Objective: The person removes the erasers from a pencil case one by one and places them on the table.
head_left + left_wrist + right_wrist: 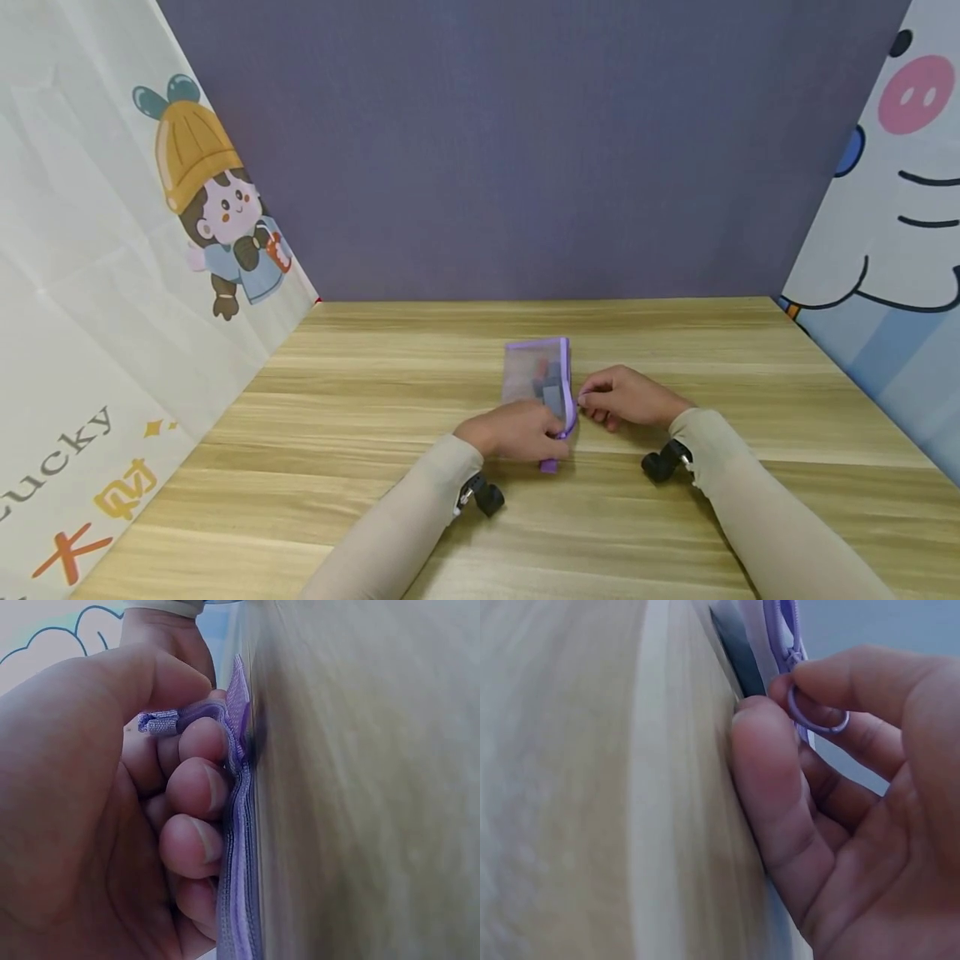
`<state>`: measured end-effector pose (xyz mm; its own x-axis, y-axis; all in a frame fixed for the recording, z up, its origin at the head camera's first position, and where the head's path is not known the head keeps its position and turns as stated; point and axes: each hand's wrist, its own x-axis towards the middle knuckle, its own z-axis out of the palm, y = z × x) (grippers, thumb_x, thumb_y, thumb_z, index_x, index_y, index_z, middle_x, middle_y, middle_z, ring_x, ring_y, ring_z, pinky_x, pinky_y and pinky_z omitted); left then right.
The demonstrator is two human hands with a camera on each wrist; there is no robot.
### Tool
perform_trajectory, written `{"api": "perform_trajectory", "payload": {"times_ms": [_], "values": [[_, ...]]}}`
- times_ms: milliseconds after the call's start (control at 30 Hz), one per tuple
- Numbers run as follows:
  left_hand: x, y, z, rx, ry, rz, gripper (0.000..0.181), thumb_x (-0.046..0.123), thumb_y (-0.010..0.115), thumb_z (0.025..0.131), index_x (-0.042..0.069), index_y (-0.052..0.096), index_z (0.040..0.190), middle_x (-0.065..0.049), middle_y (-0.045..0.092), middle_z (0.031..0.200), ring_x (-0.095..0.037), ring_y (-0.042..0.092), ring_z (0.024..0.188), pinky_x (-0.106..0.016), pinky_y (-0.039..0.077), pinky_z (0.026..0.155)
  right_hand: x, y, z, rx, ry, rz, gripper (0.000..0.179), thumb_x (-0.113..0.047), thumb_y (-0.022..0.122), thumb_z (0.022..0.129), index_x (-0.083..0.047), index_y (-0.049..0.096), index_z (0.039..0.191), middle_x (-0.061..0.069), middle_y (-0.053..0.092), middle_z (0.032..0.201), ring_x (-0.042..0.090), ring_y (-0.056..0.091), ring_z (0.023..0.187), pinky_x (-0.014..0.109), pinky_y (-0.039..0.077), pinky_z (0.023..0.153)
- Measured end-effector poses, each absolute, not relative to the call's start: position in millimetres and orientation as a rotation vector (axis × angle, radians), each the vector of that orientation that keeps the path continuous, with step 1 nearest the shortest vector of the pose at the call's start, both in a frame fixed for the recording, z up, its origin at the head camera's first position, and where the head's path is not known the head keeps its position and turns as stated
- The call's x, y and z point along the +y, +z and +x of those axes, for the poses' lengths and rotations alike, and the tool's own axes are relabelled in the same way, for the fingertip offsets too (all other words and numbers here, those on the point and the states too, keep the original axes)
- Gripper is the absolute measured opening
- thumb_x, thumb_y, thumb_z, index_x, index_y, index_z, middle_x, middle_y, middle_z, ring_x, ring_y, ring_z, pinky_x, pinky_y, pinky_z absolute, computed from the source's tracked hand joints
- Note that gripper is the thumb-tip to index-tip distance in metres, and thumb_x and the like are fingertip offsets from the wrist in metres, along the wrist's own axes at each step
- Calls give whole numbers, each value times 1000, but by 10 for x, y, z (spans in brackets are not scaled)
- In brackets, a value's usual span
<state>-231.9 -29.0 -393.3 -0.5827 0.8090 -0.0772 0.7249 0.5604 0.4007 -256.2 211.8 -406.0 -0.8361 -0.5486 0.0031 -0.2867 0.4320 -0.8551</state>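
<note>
A see-through mesh zip pouch (521,375) with purple edging lies on the table, with grey and reddish items showing through it. My left hand (517,432) pinches its near corner, at the end of the purple zipper (241,877); a short fabric tab (161,722) sticks out by the thumb. At the pouch's right edge, my right hand (626,396) pinches the purple ring pull (821,730) between thumb and forefinger. In the right wrist view the zipper teeth stand apart above the slider (793,657). The exact items inside are too blurred to tell.
The wood-grain table (337,433) runs back to a grey-blue panel (525,150). Printed cloths with cartoon figures hang on the left (90,250) and right (900,333). A small black camera is strapped to each wrist.
</note>
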Motion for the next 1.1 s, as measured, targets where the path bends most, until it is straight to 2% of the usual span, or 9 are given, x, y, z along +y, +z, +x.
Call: {"api": "perform_trajectory", "payload": {"times_ms": [200,300,467,633,833,1100], "values": [[-297,-3940,-2316,2523,525,1222,51,53,56,99,21,50,60,11,44,50,-2,35,45,-21,30,44,2129,-4056,-2561,2407,-1367,-711,16,-17,64,99,-4,71,96,9,64,79,21,62,72,36,58,58],[-287,-3935,-2318,2512,526,1226,54,57,52,99,20,52,61,11,45,50,-2,35,44,-21,30,44,2139,-4050,-2553,2408,-1367,-705,15,-17,64,99,-3,71,97,9,64,80,21,61,72,36,57,57],[-264,-3932,-2314,2556,500,1246,49,46,51,102,21,51,60,11,45,51,-3,37,46,-22,32,45,2149,-4050,-2560,2410,-1365,-719,17,-17,63,100,-3,72,98,9,65,80,20,61,71,35,57,57],[-265,-3948,-2323,2586,474,1248,39,30,53,97,20,45,60,12,41,52,-3,36,47,-21,32,46,2149,-4065,-2583,2410,-1347,-738,18,-19,61,101,-6,73,97,10,66,80,21,62,72,36,57,57],[-279,-3935,-2337,2589,473,1256,38,28,54,96,20,44,60,12,41,51,-3,35,47,-21,30,45,2126,-4064,-2604,2445,-1341,-740,17,-19,61,101,-8,73,95,8,66,78,20,62,69,35,57,55],[-279,-3941,-2324,2562,473,1294,37,25,54,95,20,43,60,12,40,51,-2,36,47,-20,31,45,2110,-4056,-2548,2460,-1333,-730,16,-15,61,101,-3,71,98,10,63,75,21,61,68,35,56,53]]}}
